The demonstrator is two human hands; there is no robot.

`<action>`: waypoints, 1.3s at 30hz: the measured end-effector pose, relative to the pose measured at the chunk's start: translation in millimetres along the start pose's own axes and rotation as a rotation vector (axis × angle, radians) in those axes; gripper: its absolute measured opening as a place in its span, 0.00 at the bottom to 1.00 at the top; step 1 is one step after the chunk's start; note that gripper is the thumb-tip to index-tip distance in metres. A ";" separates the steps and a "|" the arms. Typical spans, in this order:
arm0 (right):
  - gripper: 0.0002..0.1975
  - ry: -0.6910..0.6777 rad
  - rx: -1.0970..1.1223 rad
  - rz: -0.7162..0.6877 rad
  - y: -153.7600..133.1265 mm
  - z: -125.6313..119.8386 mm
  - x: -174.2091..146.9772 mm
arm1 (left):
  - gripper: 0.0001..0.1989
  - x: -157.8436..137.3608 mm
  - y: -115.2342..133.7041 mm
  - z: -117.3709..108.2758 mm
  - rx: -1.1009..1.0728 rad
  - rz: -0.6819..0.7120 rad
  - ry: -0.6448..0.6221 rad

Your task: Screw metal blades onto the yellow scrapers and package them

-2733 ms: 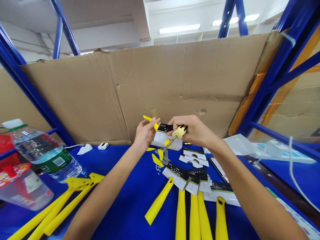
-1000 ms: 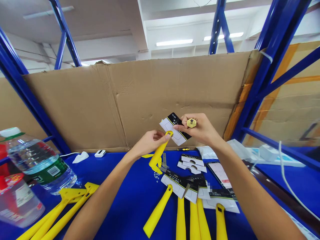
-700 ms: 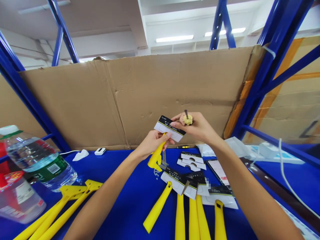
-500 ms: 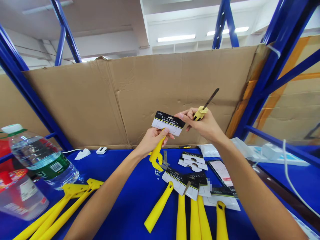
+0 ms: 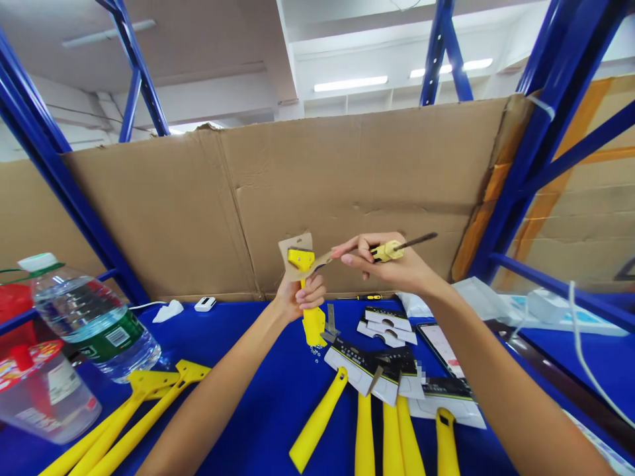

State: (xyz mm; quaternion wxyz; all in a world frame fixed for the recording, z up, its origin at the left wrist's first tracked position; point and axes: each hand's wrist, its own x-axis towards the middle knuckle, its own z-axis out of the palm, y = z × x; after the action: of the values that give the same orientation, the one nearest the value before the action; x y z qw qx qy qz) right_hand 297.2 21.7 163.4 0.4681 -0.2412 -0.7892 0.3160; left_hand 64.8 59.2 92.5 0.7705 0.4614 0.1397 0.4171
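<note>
Fingers closed, my left hand [image 5: 295, 301] grips a yellow scraper [image 5: 300, 256], its wide head up. A cardboard sleeve [image 5: 286, 248], brown inner side showing, lies open behind that head. My right hand [image 5: 404, 268] keeps a screwdriver [image 5: 388, 251] with a pale yellow handle in its curled fingers, shaft pointing right. Its thumb and forefinger are at the sleeve's right flap. Beneath my left hand is another yellow plastic part [image 5: 314, 327], beside metal blades [image 5: 331, 320] and small screws or nuts [image 5: 315, 352].
Several yellow scrapers with black-and-white sleeves [image 5: 347, 360] lie front right, near flat sleeves [image 5: 387, 324] and a phone [image 5: 439, 344]. Bare yellow scrapers [image 5: 149, 396], a water bottle [image 5: 99, 317] and a plastic tub [image 5: 47, 396] stand or lie left. A cardboard wall [image 5: 347, 192] closes the back.
The sleeve has turned from its printed face to its opened brown inside, with the scraper head now against it. My right hand has lowered slightly and the screwdriver lies flatter.
</note>
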 end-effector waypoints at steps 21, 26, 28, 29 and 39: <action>0.26 0.053 -0.114 -0.050 5.6 18.2 3.7 | 0.33 -2.5 -24.0 -30.3 0.094 -0.549 -0.164; 0.28 0.137 0.015 0.059 8.4 13.2 8.0 | 0.29 -1.0 -13.2 -6.1 0.131 -0.436 -0.334; 0.26 0.223 -0.007 0.039 11.9 7.9 9.1 | 0.24 2.4 -8.9 4.5 0.178 -0.329 -0.277; 0.24 0.276 -0.042 0.028 14.2 4.2 9.3 | 0.23 4.9 -7.9 8.6 0.207 -0.276 -0.218; 0.17 0.548 -0.513 0.071 24.4 -14.3 8.3 | 0.35 8.3 -21.3 16.6 1.187 0.474 0.374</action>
State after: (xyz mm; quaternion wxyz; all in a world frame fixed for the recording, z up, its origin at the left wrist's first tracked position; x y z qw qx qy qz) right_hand 308.4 47.9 155.9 0.5752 -0.4536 -0.6791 0.0479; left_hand 90.8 50.8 85.1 0.2359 0.7455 0.3718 0.5004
